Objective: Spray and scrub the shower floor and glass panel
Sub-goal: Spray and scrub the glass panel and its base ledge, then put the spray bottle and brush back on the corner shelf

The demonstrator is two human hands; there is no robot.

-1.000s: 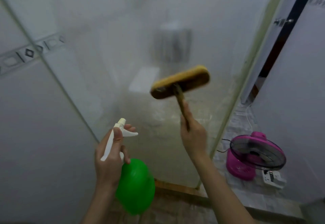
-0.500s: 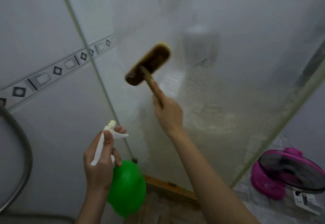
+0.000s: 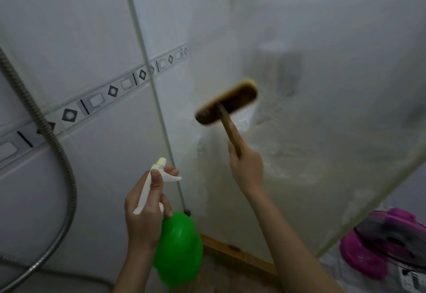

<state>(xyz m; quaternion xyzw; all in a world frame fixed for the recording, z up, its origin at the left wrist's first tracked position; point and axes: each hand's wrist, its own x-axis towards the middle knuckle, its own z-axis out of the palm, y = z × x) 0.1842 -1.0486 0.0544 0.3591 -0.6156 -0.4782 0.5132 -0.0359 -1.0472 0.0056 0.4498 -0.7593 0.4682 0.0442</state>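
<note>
My right hand grips the handle of a brown scrub brush, whose head is pressed against the wet, streaked glass panel. The brush head is blurred and tilted, its right end higher. My left hand holds a green spray bottle by its white trigger head, below and left of the brush, with the nozzle pointing toward the glass. A strip of brown shower floor shows at the bottom.
White wall tiles with a patterned border fill the left. A metal shower hose curves down at the far left. A pink fan sits beyond the glass at the lower right. A wooden sill runs under the panel.
The brush head has moved right and slightly down across the glass. The view has shifted left, showing more tiled wall and hose. My left hand keeps holding the bottle.
</note>
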